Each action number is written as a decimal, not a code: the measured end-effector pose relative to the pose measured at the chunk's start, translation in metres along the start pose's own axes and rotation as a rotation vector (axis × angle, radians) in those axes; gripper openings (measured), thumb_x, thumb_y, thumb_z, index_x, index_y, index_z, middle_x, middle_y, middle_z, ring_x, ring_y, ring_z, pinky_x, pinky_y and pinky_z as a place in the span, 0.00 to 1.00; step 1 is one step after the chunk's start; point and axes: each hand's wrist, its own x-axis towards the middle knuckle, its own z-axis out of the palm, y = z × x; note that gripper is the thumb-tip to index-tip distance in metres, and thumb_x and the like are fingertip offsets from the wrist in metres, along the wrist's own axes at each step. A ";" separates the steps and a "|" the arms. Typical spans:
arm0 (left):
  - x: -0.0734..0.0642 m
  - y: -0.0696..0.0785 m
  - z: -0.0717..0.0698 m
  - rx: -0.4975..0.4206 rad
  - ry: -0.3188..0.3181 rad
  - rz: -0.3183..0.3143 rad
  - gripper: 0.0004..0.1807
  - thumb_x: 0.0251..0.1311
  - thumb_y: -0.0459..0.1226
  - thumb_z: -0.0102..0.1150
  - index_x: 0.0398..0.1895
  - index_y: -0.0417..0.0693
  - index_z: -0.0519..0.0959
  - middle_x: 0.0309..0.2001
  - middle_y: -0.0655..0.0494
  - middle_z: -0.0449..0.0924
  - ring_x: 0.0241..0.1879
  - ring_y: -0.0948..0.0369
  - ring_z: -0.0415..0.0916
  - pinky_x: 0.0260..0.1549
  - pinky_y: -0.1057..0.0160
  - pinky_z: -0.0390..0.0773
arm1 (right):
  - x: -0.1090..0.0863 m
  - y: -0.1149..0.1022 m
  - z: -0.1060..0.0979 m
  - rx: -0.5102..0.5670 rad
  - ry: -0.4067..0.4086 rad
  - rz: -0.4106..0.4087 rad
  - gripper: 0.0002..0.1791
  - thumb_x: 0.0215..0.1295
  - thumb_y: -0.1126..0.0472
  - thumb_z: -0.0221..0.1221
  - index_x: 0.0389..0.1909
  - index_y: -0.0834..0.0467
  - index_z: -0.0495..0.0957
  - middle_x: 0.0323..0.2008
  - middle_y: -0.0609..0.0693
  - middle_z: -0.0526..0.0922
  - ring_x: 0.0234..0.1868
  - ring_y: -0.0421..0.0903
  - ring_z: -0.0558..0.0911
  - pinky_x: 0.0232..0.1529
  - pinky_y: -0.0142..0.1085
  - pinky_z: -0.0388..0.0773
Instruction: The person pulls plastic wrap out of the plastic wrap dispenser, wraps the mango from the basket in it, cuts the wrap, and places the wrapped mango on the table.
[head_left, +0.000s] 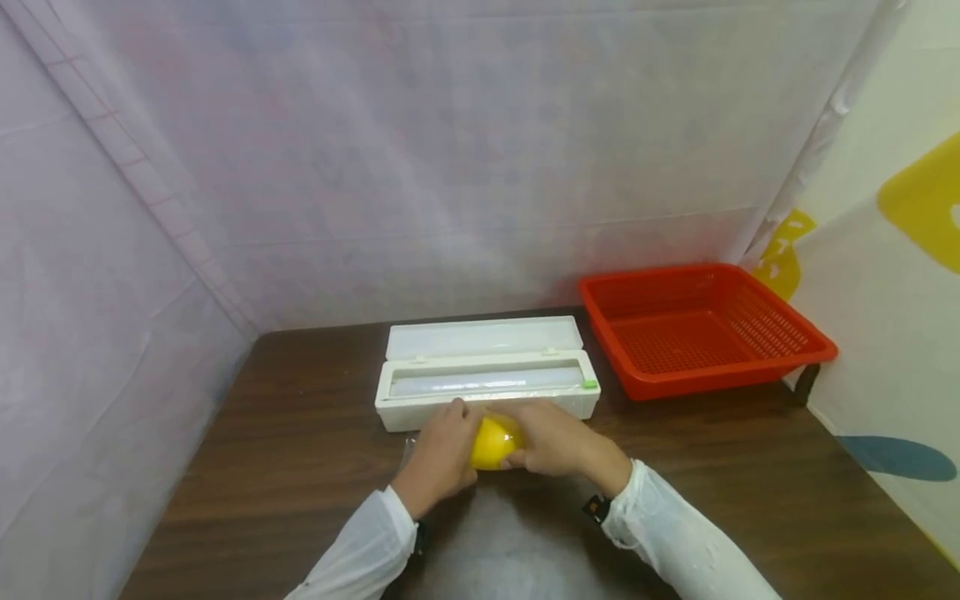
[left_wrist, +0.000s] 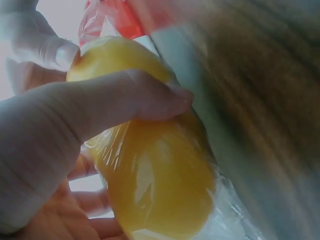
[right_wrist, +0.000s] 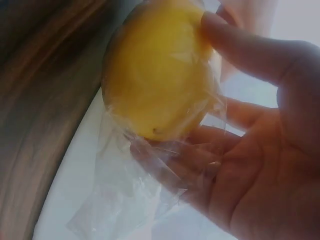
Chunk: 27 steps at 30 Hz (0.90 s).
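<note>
A smooth yellow fruit wrapped in clear cling film is held between both hands over the table, just in front of a white cling film box. My left hand grips its left side, and in the left wrist view its thumb lies across the fruit. On the other side my right hand holds the fruit with curled thumb and fingers. Loose cling film hangs from the fruit's end in the right wrist view. The fruit's exact kind is unclear.
The white cling film box has its lid raised at the back, showing a roll inside and a green slider at its right end. A red plastic basket stands at the back right of the brown wooden table. White sheeting surrounds the table.
</note>
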 end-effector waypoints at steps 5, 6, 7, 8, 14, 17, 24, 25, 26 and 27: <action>0.004 -0.003 -0.001 -0.038 -0.049 -0.006 0.40 0.28 0.42 0.85 0.50 0.44 0.76 0.42 0.47 0.76 0.36 0.54 0.76 0.40 0.55 0.83 | -0.006 -0.006 -0.001 -0.124 0.086 -0.049 0.35 0.52 0.50 0.75 0.62 0.54 0.77 0.52 0.49 0.86 0.47 0.47 0.84 0.52 0.45 0.82; 0.005 -0.003 -0.002 -0.044 -0.063 -0.011 0.40 0.29 0.42 0.85 0.51 0.44 0.76 0.43 0.47 0.76 0.36 0.54 0.76 0.41 0.55 0.84 | -0.007 -0.008 -0.001 -0.159 0.103 -0.053 0.35 0.52 0.50 0.75 0.61 0.53 0.77 0.51 0.49 0.86 0.47 0.48 0.84 0.52 0.45 0.82; 0.005 -0.004 -0.003 -0.048 -0.076 -0.016 0.40 0.29 0.41 0.85 0.51 0.44 0.76 0.43 0.47 0.76 0.36 0.54 0.76 0.41 0.55 0.84 | -0.007 -0.009 -0.001 -0.192 0.120 -0.058 0.35 0.52 0.49 0.76 0.61 0.53 0.77 0.51 0.49 0.86 0.46 0.48 0.85 0.50 0.45 0.83; 0.006 -0.004 -0.004 -0.054 -0.088 -0.023 0.39 0.29 0.41 0.85 0.51 0.44 0.76 0.42 0.47 0.76 0.36 0.55 0.75 0.41 0.55 0.84 | -0.007 -0.011 -0.001 -0.217 0.134 -0.060 0.35 0.51 0.49 0.76 0.60 0.53 0.78 0.50 0.49 0.86 0.44 0.48 0.85 0.49 0.45 0.83; 0.012 -0.004 -0.011 -0.058 -0.175 -0.057 0.36 0.33 0.41 0.85 0.50 0.43 0.79 0.40 0.49 0.77 0.34 0.56 0.74 0.43 0.54 0.83 | -0.008 -0.014 0.007 -0.341 0.207 -0.086 0.31 0.44 0.47 0.79 0.50 0.52 0.81 0.43 0.49 0.85 0.39 0.47 0.83 0.42 0.43 0.81; 0.014 -0.005 -0.013 -0.066 -0.209 -0.057 0.32 0.34 0.41 0.84 0.47 0.43 0.80 0.38 0.50 0.77 0.33 0.58 0.73 0.41 0.55 0.82 | -0.008 -0.013 0.012 -0.385 0.244 -0.096 0.29 0.43 0.48 0.79 0.46 0.52 0.81 0.41 0.48 0.84 0.37 0.47 0.83 0.40 0.43 0.81; 0.020 -0.012 -0.017 -0.147 -0.237 -0.022 0.26 0.31 0.38 0.84 0.38 0.45 0.82 0.33 0.55 0.75 0.29 0.61 0.70 0.36 0.58 0.79 | -0.008 -0.010 0.019 -0.409 0.290 -0.108 0.31 0.39 0.47 0.80 0.45 0.52 0.80 0.38 0.47 0.83 0.35 0.46 0.83 0.37 0.42 0.81; 0.020 -0.012 -0.018 -0.154 -0.242 -0.017 0.25 0.31 0.39 0.84 0.37 0.45 0.82 0.32 0.56 0.75 0.29 0.61 0.70 0.36 0.59 0.79 | -0.008 -0.009 0.019 -0.406 0.288 -0.106 0.30 0.40 0.47 0.80 0.45 0.52 0.80 0.38 0.46 0.84 0.35 0.46 0.83 0.38 0.42 0.81; 0.020 -0.012 -0.018 -0.158 -0.246 -0.013 0.25 0.31 0.39 0.84 0.37 0.45 0.82 0.32 0.56 0.75 0.29 0.61 0.70 0.36 0.59 0.79 | -0.008 -0.009 0.018 -0.403 0.283 -0.103 0.30 0.40 0.47 0.80 0.45 0.52 0.81 0.38 0.46 0.84 0.35 0.46 0.83 0.37 0.42 0.81; 0.021 -0.012 -0.019 -0.157 -0.249 -0.007 0.25 0.31 0.39 0.83 0.36 0.45 0.82 0.32 0.56 0.75 0.29 0.61 0.70 0.35 0.59 0.79 | -0.007 -0.009 0.018 -0.397 0.279 -0.102 0.29 0.40 0.48 0.80 0.45 0.51 0.81 0.38 0.45 0.84 0.34 0.46 0.83 0.37 0.42 0.81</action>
